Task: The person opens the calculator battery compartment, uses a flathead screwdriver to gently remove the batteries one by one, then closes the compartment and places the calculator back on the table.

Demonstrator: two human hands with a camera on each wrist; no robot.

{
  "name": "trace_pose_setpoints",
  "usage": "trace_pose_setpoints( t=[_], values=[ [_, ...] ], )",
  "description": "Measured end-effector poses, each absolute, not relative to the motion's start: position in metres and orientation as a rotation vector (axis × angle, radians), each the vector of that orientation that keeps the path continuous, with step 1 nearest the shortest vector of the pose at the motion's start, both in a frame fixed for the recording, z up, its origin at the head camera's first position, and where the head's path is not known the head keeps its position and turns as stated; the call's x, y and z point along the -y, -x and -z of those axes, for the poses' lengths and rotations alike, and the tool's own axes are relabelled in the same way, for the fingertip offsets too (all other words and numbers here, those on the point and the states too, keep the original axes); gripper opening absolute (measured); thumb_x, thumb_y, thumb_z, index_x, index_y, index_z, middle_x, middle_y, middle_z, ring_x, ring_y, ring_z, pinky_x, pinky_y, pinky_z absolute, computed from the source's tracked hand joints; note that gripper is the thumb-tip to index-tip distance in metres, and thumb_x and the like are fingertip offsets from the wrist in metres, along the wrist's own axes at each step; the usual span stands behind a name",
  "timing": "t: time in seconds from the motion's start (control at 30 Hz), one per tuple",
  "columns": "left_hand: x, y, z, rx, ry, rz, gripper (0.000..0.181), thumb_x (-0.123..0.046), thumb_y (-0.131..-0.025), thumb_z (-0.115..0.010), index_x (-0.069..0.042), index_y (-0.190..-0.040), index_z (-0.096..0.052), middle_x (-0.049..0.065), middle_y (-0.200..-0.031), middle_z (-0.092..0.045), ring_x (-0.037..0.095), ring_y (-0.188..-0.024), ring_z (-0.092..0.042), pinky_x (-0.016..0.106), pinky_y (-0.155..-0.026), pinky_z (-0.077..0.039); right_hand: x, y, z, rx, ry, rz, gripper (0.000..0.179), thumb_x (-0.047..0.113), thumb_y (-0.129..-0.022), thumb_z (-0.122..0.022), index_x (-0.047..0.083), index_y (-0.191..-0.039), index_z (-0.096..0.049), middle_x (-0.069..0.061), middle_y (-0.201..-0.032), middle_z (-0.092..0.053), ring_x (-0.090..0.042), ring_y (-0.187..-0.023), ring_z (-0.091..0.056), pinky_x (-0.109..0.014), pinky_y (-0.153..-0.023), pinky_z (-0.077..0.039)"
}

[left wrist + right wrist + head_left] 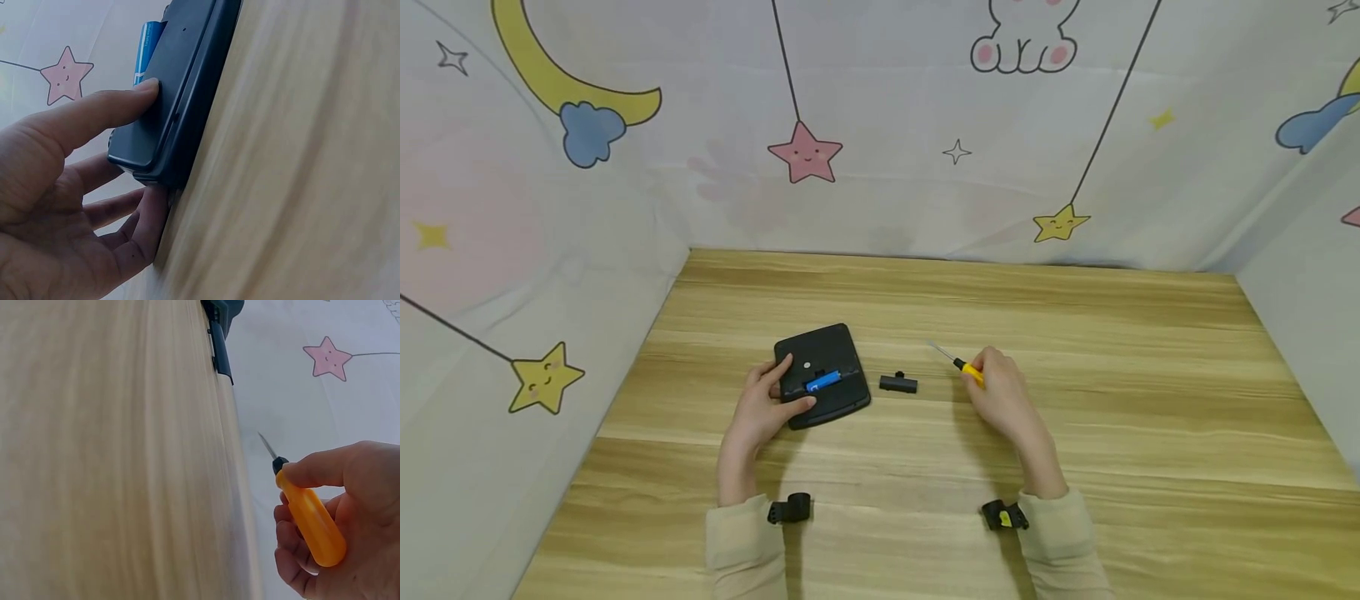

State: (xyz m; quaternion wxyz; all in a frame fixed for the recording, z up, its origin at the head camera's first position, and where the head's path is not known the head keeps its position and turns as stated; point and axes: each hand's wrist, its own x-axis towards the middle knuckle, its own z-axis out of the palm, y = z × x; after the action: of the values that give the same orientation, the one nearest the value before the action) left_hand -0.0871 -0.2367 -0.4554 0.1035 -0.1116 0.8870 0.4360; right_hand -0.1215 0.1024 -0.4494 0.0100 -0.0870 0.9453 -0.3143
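Note:
A flat black device, shaped like a calculator, lies with its back facing up. Its battery slot is uncovered, and a blue battery sits there. My left hand grips the device by its left side; in the left wrist view the thumb presses on the back while other fingers reach to the lower edge. To the device's right, a small black battery cover lies apart on the table. My right hand holds a screwdriver with a yellow handle, its thin metal shaft pointing away to the upper left.
The wood-grain table spreads around both hands. White cloth printed with stars and moons hangs behind it and along both sides. Black wrist cameras are strapped at the left sleeve and right sleeve.

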Motion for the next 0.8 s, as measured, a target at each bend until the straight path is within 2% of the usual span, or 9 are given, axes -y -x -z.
trace_pose_setpoints(
  t=[0.23, 0.8],
  values=[
    [0.2373, 0.0875, 0.4564, -2.617, 0.323, -1.282, 0.083, -0.025, -0.085, -0.073, -0.019, -0.153, -0.026, 0.018, -0.158, -0.015, 0.036, -0.121, -0.043, 0.048, -0.096, -0.042, -0.1064, 0.1226, 0.4512, -2.934, 0.257, 0.932, 0.019, 0.015, -0.091, -0.06, -0.002, -0.099, -0.054, -0.016, -0.091, -0.059, -0.029, -0.084, -0.05, -0.04, -0.075, -0.038],
    [0.2378, 0.0864, 0.4561, -2.621, 0.318, -1.27, 0.083, -0.025, -0.085, -0.073, -0.018, -0.153, -0.026, 0.019, -0.158, -0.016, 0.036, -0.121, -0.043, 0.047, -0.094, -0.043, -0.1078, 0.1227, 0.4529, -2.921, 0.253, 0.882, 0.018, 0.014, -0.09, -0.062, -0.003, -0.097, -0.057, -0.015, -0.089, -0.059, -0.029, -0.084, -0.052, -0.041, -0.075, -0.038]
  ],
)
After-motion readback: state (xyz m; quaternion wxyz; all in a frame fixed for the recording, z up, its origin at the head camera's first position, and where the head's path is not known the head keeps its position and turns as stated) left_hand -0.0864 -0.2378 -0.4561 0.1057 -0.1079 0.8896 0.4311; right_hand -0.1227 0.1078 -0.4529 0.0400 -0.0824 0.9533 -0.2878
